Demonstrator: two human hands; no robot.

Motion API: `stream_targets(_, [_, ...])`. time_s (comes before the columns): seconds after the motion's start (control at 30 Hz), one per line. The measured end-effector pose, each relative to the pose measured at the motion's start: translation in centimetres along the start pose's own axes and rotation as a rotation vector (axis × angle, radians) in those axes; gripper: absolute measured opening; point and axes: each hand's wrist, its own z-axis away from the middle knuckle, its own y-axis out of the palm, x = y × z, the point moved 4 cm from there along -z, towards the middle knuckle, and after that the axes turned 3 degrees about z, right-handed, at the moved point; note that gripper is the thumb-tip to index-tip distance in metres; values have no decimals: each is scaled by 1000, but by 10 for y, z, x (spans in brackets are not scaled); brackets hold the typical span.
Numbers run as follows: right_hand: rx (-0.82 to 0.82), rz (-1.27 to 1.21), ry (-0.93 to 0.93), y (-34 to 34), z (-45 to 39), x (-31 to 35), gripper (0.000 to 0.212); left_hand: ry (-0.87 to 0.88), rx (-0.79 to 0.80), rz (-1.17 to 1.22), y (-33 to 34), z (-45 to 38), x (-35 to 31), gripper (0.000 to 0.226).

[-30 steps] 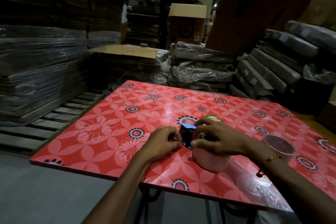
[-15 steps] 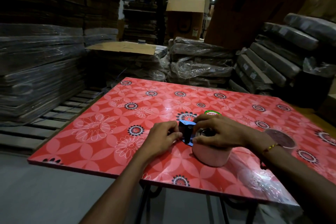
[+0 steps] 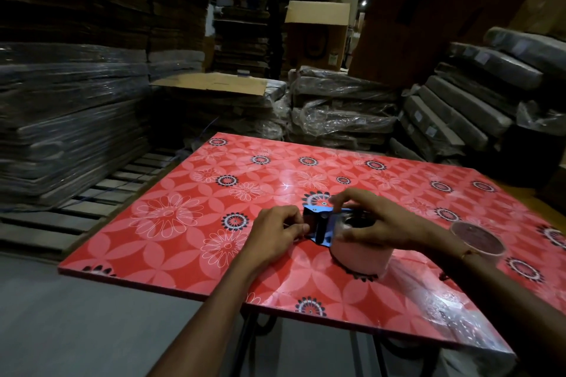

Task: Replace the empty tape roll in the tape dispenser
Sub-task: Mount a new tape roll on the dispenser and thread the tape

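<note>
- The table [image 3: 171, 242], topped in glossy red with a flower print, fills the near and middle ground; its near edge runs from the left to the lower right.
- Both forearms reach in from the near edge and meet a little right of the table's middle.
- The left hand [image 3: 277, 234] is curled, fingertips pinched together at the left end of the dispenser [image 3: 320, 223]; what they pinch is too small to make out.
- The dispenser is blue with a dark roller and lies on the table between the two hands, its toothed end towards the left hand.
- The right hand [image 3: 372, 223] spreads over the dispenser and the tape roll [image 3: 360, 257]: thumb against the roll's near side, fingers bent on the blue frame at the far side, gripping both.
- The tape roll is pale pink and broad, stands flat on the table under the right hand, and touches the dispenser's right end.
- A thin band [image 3: 467, 252] circles the right wrist.
- A second roll [image 3: 477, 239], thin-walled, dark inside, with nothing in it, sits just right of the wrist, apart from the dispenser.
- Past the table's far edge lie plastic-wrapped bundles [image 3: 343, 107], more leaning at the right.
- At the left stand tall stacks of flat board [image 3: 70, 119] on a pallet [image 3: 101, 193].
- Farthest back is an open cardboard box [image 3: 317, 30]; its contents are hidden.
</note>
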Motion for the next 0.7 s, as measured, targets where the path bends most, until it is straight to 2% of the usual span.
stream_targets(0.07, [-39, -107, 2, -3, 5, -2, 48, -6, -3, 2, 0, -1, 1, 10])
stream_targets(0.17, [54, -70, 42, 3, 4, -9, 63, -18, 0, -5, 0, -2, 2, 12])
stream_targets(0.23, [103, 10, 73, 2, 2, -13, 58, -44, 7, 41, 0, -3, 5, 14])
stream_targets(0.3, [111, -18, 104, -1, 2, -12, 51, -71, 24, 90, 0, -5, 8, 15])
stream_targets(0.43, [60, -148, 113, -3, 1, -6, 58, -69, 76, 110, -1, -8, 12, 14])
stream_targets(0.6, [-2, -179, 72, -2, 3, -10, 57, -66, 151, 177, -2, -8, 14, 12])
stream_targets(0.7, [-54, -213, 49, 0, 6, -12, 52, -82, 210, 296, -4, -5, 12, 7])
